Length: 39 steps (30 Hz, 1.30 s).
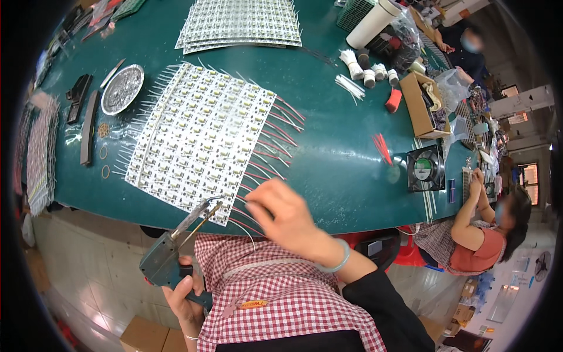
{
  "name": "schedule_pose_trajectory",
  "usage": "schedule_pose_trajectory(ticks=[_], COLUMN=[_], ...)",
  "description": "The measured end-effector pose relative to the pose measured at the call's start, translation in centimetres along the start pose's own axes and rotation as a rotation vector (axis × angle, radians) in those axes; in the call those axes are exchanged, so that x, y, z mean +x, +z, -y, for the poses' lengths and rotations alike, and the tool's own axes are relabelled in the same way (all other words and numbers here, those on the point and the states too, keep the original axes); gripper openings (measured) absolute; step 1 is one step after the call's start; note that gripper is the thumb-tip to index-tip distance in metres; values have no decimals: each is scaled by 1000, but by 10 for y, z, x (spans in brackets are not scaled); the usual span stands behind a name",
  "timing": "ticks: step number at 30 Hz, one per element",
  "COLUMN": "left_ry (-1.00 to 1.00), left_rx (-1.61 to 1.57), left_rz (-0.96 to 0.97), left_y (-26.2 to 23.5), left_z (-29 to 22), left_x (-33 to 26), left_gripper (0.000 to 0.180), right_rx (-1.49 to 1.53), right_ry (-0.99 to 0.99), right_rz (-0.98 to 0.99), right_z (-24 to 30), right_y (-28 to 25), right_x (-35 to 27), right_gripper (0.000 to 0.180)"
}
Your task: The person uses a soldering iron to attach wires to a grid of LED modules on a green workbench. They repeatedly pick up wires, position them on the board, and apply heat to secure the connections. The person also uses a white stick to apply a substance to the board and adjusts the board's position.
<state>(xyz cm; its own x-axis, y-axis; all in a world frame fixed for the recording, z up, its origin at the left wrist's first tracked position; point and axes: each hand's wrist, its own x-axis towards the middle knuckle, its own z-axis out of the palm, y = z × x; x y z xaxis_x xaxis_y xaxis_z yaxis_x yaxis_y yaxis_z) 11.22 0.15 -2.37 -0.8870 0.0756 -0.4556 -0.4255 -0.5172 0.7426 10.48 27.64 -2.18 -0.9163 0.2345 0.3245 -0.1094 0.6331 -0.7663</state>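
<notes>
Beside circuit panel (196, 135): dish (108, 111), silvery inside

There are two bare hands, one left hand (185, 296) and one right hand (287, 218), and one soldering gun (159, 263). The green table (346, 193) bears one round metal dish (122, 89), one axial fan (424, 169), one grey bar (89, 127), one large white cylinder (373, 24), one open cardboard box (413, 108), one near panel of circuit boards (199, 129), and one farther stack of panels (240, 23) too close-packed to count. Two single rubber bands (102, 172) and one small rubber-band cluster (104, 130) show. At least two other people (481, 249) appear.
</notes>
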Motion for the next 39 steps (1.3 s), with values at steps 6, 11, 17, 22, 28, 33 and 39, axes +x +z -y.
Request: schedule_pose_trajectory(ticks=[6,11,17,22,28,33,39], left_ry=[-38,25,43,10,9,45,16], left_rx=[15,-19,-8,32,140,162,71], left_rz=[79,43,-48,-42,-13,17,58], left_y=[1,20,21,30,32,28,0], left_z=[0,-6,-9,-17,-16,-16,-8], left_x=[7,7,10,14,14,7,-3], left_gripper=[48,53,62,67,54,51,57], right_rx=[-375,-645,-750,-711,-715,-525,-170], right_ry=[-130,-146,-71,-76,-214,-224,-224], right_rz=[-296,-348,-314,-346,-444,-513,-81], right_z=[-107,-214,-254,-273,-271,-210,-60], right_y=[-80,-108,-94,-85,-97,-104,-39], right_x=[111,207,260,264,247,208,89], right_gripper=[1,5,12,9,7,6,7])
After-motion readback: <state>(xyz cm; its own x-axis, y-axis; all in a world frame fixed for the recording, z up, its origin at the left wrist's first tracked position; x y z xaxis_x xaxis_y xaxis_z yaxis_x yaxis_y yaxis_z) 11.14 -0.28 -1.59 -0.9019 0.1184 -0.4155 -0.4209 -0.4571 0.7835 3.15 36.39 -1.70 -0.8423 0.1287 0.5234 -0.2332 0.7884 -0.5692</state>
